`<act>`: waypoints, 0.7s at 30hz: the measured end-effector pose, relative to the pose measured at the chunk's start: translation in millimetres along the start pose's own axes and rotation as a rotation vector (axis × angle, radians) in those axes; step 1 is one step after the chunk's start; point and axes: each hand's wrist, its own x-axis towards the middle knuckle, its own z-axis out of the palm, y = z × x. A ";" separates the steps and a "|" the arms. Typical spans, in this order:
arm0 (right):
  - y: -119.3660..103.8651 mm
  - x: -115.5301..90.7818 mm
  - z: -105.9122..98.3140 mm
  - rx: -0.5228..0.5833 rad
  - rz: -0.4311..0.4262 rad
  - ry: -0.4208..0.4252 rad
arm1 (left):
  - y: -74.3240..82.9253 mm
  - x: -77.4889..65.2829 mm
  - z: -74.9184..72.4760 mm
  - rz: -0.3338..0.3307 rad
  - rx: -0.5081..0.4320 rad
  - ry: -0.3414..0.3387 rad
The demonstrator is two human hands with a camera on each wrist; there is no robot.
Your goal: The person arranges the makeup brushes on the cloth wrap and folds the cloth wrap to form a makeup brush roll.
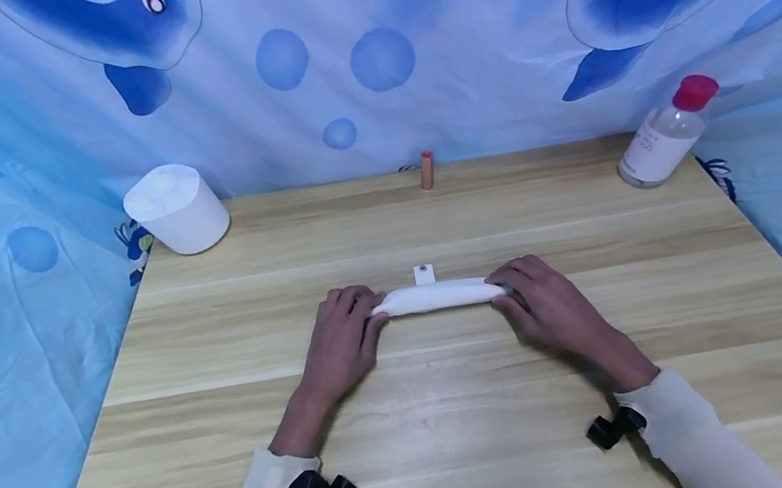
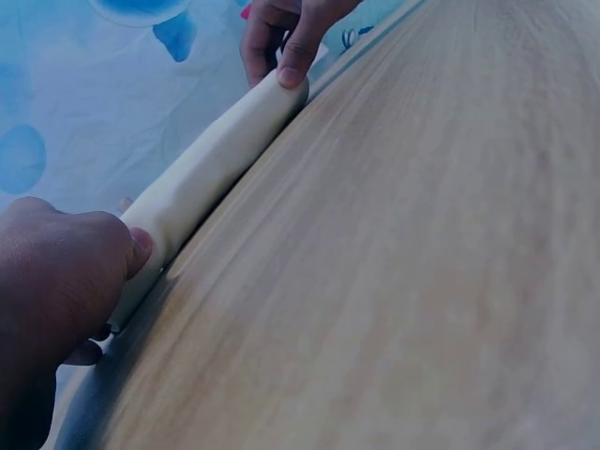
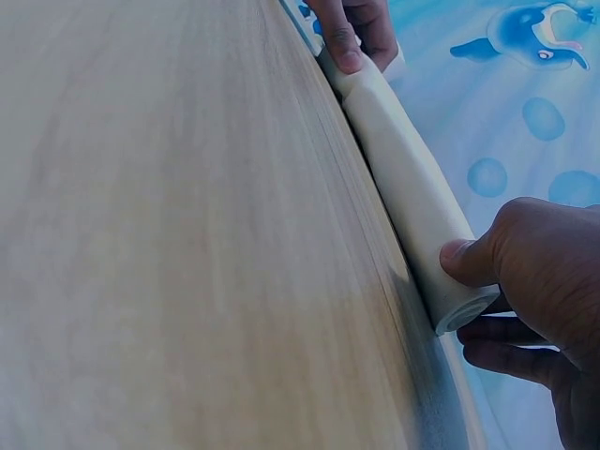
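A white cloth rolled into a tube lies crosswise on the table. My left hand pinches its left end, thumb on the near side and fingers over the far side. At the opposite end, my right hand holds the roll the same way. The right wrist view shows the spiral layers of the rolled cloth at that end, with the right thumb pressed on its side. In the left wrist view the left thumb presses on the roll. A small white tag with a dark mark sticks out behind the roll.
A white paper roll stands at the table's back left corner. At the back middle is a small copper-coloured cylinder. A clear bottle with a red cap stands back right. Blue patterned sheeting hangs behind the wooden table.
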 end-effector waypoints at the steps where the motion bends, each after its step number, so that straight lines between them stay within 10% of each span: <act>1: -0.8 0.2 0.0 0.000 -0.003 0.000 | 0.1 -0.6 -0.8 -0.001 -0.001 -0.001; 21: -2.5 4.3 -4.4 -0.018 0.006 -0.013 | 0.8 2.7 -5.3 0.004 -0.009 -0.005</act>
